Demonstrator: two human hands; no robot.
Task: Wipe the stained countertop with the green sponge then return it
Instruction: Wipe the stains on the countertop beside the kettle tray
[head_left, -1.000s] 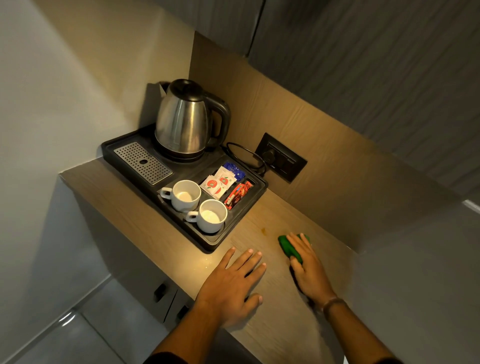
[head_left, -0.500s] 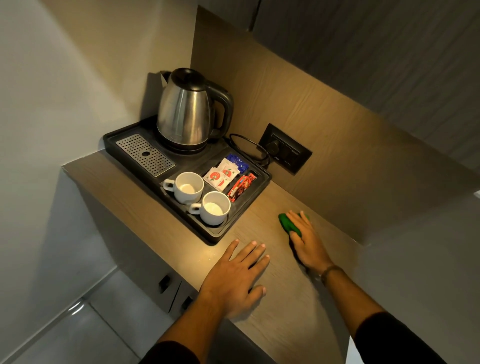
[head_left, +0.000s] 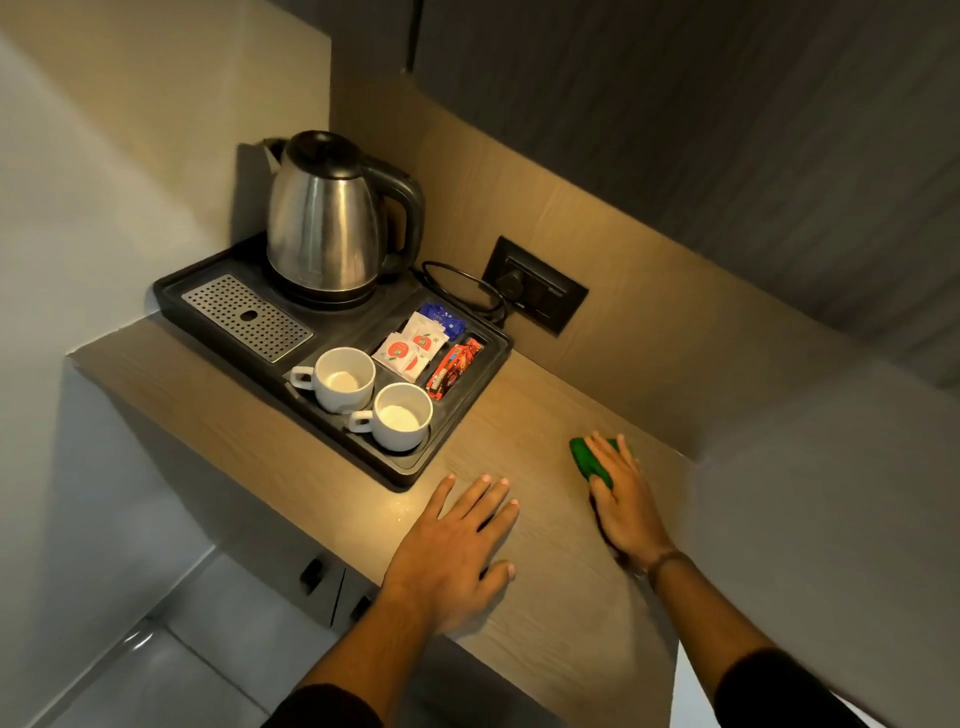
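The green sponge (head_left: 587, 460) lies on the wooden countertop (head_left: 524, 441), near the back wall at the right. My right hand (head_left: 621, 499) presses down on it, fingers spread over its top, so only its left part shows. My left hand (head_left: 454, 551) rests flat on the countertop near the front edge, fingers apart and holding nothing. A small wet shine shows on the wood just left of that hand. No clear stain is visible around the sponge.
A black tray (head_left: 462, 410) fills the left of the counter, bearing a steel kettle (head_left: 327, 223), two white cups (head_left: 343, 379) and sachets (head_left: 415, 345). A socket with a plugged cord (head_left: 535, 286) sits on the back wall. A wall corner juts out at the right.
My right hand and the sponge have slid a little toward the back wall. The left hand has stayed flat in place. The camera has shifted slightly.
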